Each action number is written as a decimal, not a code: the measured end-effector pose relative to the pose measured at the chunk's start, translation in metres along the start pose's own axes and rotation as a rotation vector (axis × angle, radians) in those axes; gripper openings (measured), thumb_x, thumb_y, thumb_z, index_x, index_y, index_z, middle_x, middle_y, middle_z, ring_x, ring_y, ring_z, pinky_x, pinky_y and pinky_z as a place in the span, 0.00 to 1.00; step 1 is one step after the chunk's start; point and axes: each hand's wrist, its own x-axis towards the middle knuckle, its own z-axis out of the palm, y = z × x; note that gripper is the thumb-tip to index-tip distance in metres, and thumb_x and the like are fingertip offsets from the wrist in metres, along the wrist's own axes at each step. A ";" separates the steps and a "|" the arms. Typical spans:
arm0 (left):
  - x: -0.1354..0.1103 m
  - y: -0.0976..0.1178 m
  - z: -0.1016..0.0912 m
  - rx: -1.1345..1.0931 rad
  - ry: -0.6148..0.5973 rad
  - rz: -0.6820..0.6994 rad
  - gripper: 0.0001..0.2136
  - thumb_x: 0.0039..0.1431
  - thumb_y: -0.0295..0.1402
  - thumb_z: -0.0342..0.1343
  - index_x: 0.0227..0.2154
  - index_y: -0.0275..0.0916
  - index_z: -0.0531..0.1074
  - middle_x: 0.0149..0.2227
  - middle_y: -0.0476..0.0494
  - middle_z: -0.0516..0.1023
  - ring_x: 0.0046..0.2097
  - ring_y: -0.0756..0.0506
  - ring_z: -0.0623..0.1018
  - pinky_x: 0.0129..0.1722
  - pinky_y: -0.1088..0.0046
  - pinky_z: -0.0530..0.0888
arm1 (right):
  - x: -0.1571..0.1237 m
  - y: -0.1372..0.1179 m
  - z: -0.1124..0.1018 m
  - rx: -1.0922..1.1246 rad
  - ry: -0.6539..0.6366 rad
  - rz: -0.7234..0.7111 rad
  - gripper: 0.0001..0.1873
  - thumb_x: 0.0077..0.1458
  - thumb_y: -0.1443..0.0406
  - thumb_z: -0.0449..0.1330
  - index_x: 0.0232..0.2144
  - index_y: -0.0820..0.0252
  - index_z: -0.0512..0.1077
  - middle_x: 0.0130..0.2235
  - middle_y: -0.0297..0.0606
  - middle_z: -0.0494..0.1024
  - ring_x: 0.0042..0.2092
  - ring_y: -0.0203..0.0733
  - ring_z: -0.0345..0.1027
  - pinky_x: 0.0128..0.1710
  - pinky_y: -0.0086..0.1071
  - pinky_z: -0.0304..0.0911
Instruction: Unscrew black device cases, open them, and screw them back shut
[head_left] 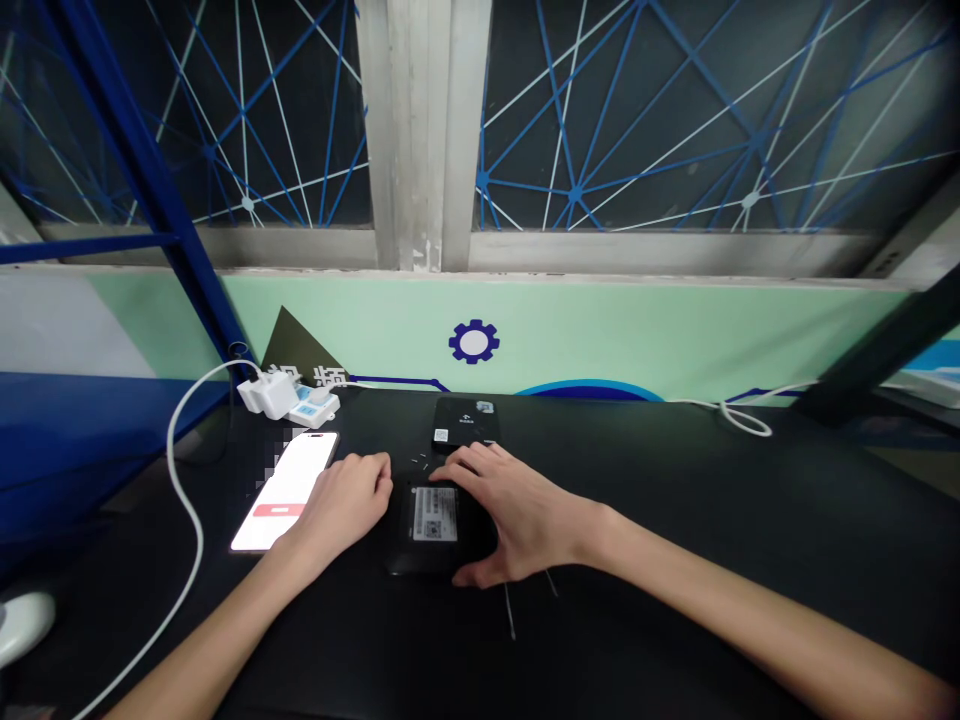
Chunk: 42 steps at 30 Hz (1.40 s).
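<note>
My right hand (517,515) spans a flat black device (427,560), with its fingers over the far edge and its thumb at the near edge. A white label (435,513) with a printed code sits on the device's upward face. My left hand (341,505) rests curled on the black desk mat (675,520), close to the device's left side. Its wrist overlaps a lit smartphone (281,495) showing a white screen with a red bar. Beyond the fingers lies a second black device (465,422), and several tiny metal pieces (420,462) are scattered before it.
Two thin metal strips (511,610) lie on the mat near my right hand. A white charger (274,393) and power strip sit at the far left, trailing a white cable (184,480). A white mouse (22,625) sits at the left edge. A green wall and windows rise behind.
</note>
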 end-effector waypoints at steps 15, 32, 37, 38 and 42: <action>0.001 -0.003 0.000 -0.015 -0.019 -0.005 0.10 0.61 0.28 0.45 0.27 0.44 0.67 0.27 0.46 0.75 0.34 0.40 0.77 0.28 0.70 0.59 | 0.003 0.001 0.005 -0.008 0.055 0.004 0.40 0.33 0.48 0.72 0.48 0.57 0.68 0.45 0.42 0.71 0.43 0.49 0.64 0.50 0.46 0.57; -0.001 -0.004 -0.004 -0.077 -0.078 0.005 0.14 0.66 0.37 0.39 0.30 0.44 0.68 0.30 0.45 0.77 0.38 0.38 0.78 0.31 0.69 0.62 | 0.004 0.018 -0.012 -0.138 0.183 0.096 0.26 0.34 0.49 0.71 0.19 0.58 0.62 0.43 0.45 0.71 0.46 0.52 0.64 0.45 0.42 0.56; -0.001 -0.002 -0.007 -0.111 -0.153 0.025 0.15 0.66 0.39 0.40 0.29 0.43 0.68 0.31 0.44 0.77 0.40 0.37 0.78 0.34 0.68 0.65 | 0.006 0.031 -0.011 -0.258 0.263 0.300 0.26 0.38 0.50 0.69 0.17 0.57 0.58 0.35 0.42 0.71 0.43 0.51 0.65 0.43 0.41 0.56; -0.001 -0.001 -0.008 -0.114 -0.169 0.029 0.15 0.65 0.39 0.40 0.28 0.43 0.68 0.30 0.44 0.77 0.39 0.38 0.78 0.34 0.68 0.65 | 0.007 0.033 -0.010 -0.275 0.274 0.334 0.26 0.39 0.49 0.69 0.17 0.57 0.58 0.34 0.41 0.71 0.42 0.50 0.65 0.43 0.40 0.56; -0.001 -0.001 -0.011 -0.124 -0.188 0.039 0.14 0.65 0.39 0.40 0.26 0.43 0.64 0.27 0.46 0.73 0.33 0.41 0.75 0.33 0.68 0.65 | 0.007 0.037 -0.009 -0.325 0.305 0.424 0.25 0.40 0.48 0.67 0.18 0.57 0.59 0.34 0.42 0.72 0.40 0.49 0.65 0.43 0.40 0.57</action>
